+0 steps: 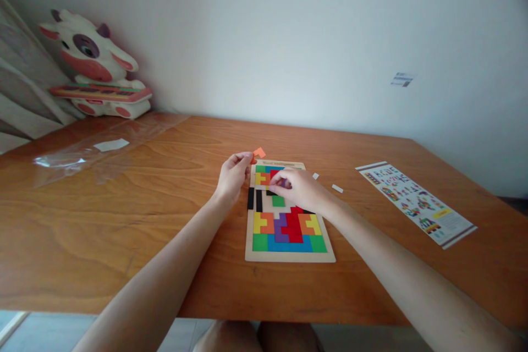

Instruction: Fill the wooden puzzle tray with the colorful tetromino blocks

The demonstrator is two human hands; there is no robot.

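A pale wooden puzzle board [290,257] lies on the table, partly filled with green, blue, yellow, orange, purple, red and black pieces. At its upper left edge my left hand [234,175] pinches an orange piece [259,152]. My right hand [295,186] is over the upper part of the board, thumb and fingers together on a small white piece [263,187]. A black piece [251,198] rests at the board's left edge, and another black piece [259,201] stands upright in the frame's middle area. My right hand hides some upper pieces.
Two small white pieces [337,188] lie right of the board. Farther right is a printed pattern sheet [416,203]. Clear plastic wrap [82,159] spreads over the wooden table [124,236] at left, before a cow-shaped toy keyboard [101,74] by the wall.
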